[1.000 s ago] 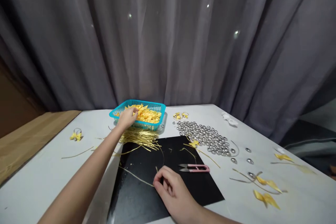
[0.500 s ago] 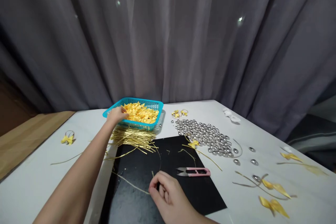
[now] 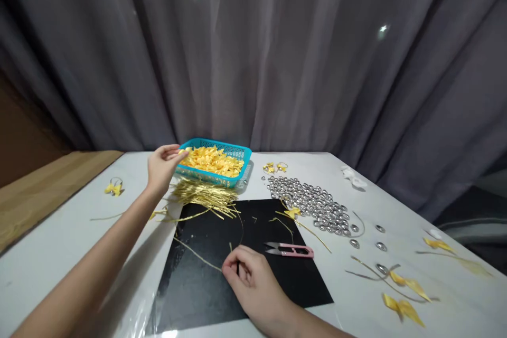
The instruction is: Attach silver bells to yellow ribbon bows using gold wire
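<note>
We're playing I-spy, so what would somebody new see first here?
Probably the bright turquoise plastic basket, heaped with yellow ribbon bows, near the far edge of the white table. Next, the pile of shiny silver oval pieces, right of the basket and closer. The pink-handled metal snips may also stand out, lying on the flat black sheet.

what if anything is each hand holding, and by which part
Right hand: a thin gold cord, pinched apparently near one end. Left hand: cannot tell whether it holds the yellow ribbon at its fingertips.
</note>
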The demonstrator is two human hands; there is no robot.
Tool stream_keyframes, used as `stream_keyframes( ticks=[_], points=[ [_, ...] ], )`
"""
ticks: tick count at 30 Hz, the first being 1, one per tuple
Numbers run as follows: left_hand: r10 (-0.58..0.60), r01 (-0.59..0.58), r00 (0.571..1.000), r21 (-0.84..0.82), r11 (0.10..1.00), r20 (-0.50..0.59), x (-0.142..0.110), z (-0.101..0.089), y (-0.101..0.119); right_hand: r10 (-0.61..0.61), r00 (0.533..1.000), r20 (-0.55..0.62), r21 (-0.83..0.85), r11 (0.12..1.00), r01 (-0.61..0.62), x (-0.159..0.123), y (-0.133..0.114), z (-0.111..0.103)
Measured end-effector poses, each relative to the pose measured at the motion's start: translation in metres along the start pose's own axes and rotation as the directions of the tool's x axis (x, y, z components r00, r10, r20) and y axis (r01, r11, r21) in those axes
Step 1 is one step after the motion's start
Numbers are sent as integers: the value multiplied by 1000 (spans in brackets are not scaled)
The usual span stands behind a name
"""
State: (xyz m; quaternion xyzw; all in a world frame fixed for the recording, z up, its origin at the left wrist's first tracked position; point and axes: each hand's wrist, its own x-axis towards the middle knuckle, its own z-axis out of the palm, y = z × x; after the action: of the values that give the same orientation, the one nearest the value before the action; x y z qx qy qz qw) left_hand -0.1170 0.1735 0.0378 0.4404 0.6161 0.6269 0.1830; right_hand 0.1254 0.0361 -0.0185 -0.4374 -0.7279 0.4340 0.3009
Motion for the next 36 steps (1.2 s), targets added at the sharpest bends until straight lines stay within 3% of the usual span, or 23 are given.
stream_keyframes(
  ticks=[2,5,9,12,14,21,28,30,32,34,36],
  points=[
    [-107,111,994,-149,983,38,-41,-10,-5,4,999,34,-66,998,-2,-1,-2,0],
    [-269,306,949,-278,910,166,-102,-20,-11,25,996,91,-126,992,-13,-1,-6,0],
    [-366,460,879,-345,818,305,-151,-23,-7,102,994,42,114,988,-106,4,-11,2],
    [-380,513,844,-365,777,378,-163,-21,0,160,984,-73,386,915,-120,12,-13,9],
    [-388,539,825,-366,758,411,-166,-20,5,153,983,-99,469,879,-89,18,-14,14],
    [-372,549,804,-339,764,463,-171,-20,11,192,975,-108,525,844,-108,25,-8,18],
    [-424,594,797,-434,678,430,-165,-25,3,186,969,-164,501,862,-81,28,4,6],
    [-448,607,791,-440,662,416,-163,-26,4,45,971,-236,347,937,41,28,5,-1],
    [-457,619,781,-430,657,426,-164,-26,6,-263,929,-261,10,961,275,26,6,-7],
    [-456,633,767,-414,654,451,-167,-26,9,-536,830,-154,-328,820,469,23,6,-10],
    [-463,655,745,-393,646,481,-169,-25,11,-642,765,-48,-493,681,541,21,5,-11]
  ],
)
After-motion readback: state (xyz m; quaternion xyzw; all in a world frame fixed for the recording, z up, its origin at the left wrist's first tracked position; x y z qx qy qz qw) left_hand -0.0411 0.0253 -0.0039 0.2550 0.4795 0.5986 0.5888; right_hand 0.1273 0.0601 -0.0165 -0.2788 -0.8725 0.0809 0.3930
